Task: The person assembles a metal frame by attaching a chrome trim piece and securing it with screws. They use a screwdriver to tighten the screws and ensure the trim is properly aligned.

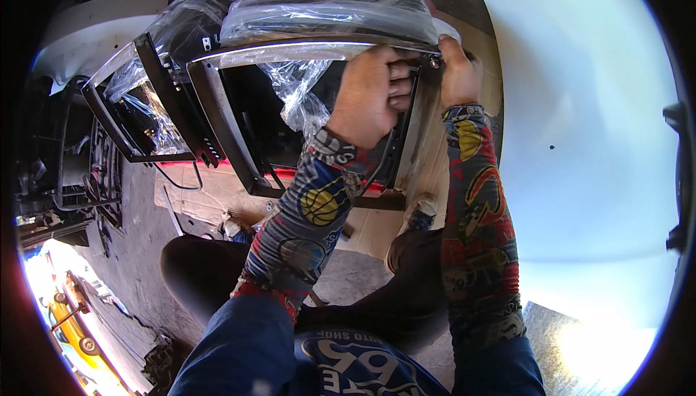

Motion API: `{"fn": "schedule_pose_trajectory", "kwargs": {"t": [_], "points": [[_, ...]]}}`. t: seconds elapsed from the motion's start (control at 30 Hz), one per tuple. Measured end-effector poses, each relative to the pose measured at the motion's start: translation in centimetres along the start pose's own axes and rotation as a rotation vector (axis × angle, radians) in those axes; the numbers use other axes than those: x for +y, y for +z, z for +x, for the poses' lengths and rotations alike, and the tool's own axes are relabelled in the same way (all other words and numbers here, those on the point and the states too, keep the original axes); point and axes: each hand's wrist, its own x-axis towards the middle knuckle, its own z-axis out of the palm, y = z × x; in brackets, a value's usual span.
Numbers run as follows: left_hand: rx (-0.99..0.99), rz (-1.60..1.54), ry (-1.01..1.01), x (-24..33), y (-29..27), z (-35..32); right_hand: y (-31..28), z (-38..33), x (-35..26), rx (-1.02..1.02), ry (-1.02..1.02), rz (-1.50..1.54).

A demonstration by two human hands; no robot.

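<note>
Person sat low on the ground, legs folded, both forearms in patterned sleeves [478, 200]. Dark frame [220, 128] stood directly ahead, tilted, its opening facing the person. Both hands were at its upper right corner.

Left hand [370, 95]: closed, fingers curled in tight at the inner side of that corner, just below the top bar. Could not tell what, if anything, was pinched inside the curl.

Right hand [460, 73]: closed too, just beside the left, at the outer side of the same corner; thumb uppermost, against the corner. Whatever lay under the fingers was hidden.

Clear plastic wrap [330, 15] bunched above and behind the top bar; a crumpled length of it also showed through the opening. Second dark frame [170, 95], smaller, stood at the left of the first, plastic likewise visible within it. Flattened cardboard [206, 196] lay under both. Large white panel [580, 106] filled the right side; a curved white piece [109, 37] at upper left. Yellow vehicle [81, 339] in bright light, lower left.
</note>
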Motion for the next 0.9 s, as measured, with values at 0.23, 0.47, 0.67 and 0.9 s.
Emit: {"fn": "schedule_pose_trajectory", "kwargs": {"t": [0.23, 0.47, 0.67, 0.9], "points": [[-0.162, 0.097, -0.049, -0.1, 0.2, -0.1, 0.1, 0.1, 0.3, 0.003, 0.01, 0.091], [-0.167, 0.267, -0.119, -0.4, 0.5, -0.9, -0.1, -0.3, -0.8, -0.023, -0.013, 0.046], [-0.046, 0.16, -0.018, -0.7, 0.5, -0.9, -0.1, -0.5, -0.8, 0.016, -0.007, -0.005], [0.023, 0.139, 0.115, -0.3, 0.5, -0.6, -0.1, -0.5, -0.9, -0.015, 0.0, 0.019]]}}
